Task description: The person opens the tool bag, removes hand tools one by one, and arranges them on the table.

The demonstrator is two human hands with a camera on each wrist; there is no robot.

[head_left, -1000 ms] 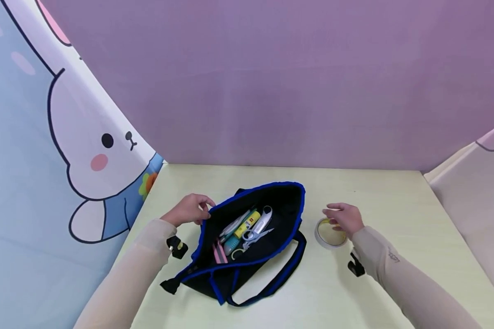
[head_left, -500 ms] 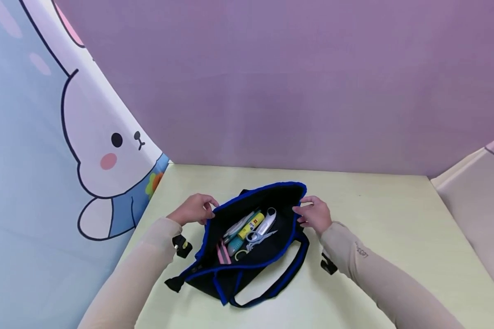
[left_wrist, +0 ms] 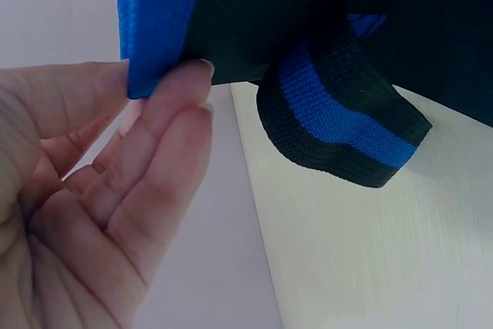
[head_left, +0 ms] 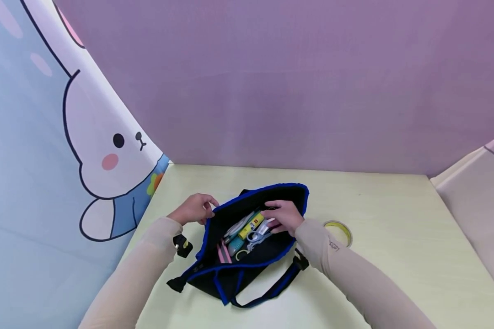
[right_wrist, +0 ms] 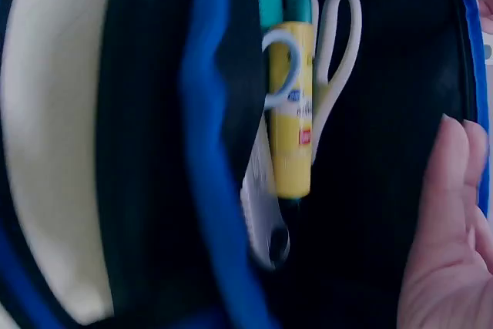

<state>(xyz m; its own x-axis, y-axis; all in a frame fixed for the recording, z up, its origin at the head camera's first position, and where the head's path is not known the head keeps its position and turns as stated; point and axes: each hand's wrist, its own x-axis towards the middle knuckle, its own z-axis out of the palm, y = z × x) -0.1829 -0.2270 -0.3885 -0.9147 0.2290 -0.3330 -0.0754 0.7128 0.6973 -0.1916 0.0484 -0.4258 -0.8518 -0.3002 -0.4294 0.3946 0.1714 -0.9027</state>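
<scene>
My left hand (head_left: 193, 209) pinches the blue-trimmed rim (left_wrist: 166, 21) of a black fabric bag (head_left: 203, 284), holding its left side up. Inside the wide mouth, my right hand (head_left: 285, 216) reaches in over the contents with fingers extended; the right wrist view shows no item in its grasp, though part of the hand is out of frame. Below it lie a yellow glue stick (head_left: 249, 225), grey scissors (head_left: 253, 237) and a pale utility knife (right_wrist: 266, 229), partly hidden. A pink-and-grey item (head_left: 223, 252) rests near the front left.
A roll of tape (head_left: 349, 233) lies on the pale table (head_left: 399, 228), right of the bag and beside my right sleeve. The bag's strap (head_left: 271, 292) loops out toward the front. Behind the table hangs a purple backdrop (head_left: 271, 91).
My right hand has moved left from over the tape roll, past the bag's right rim, and into the bag. The left hand has kept its pinch on the rim.
</scene>
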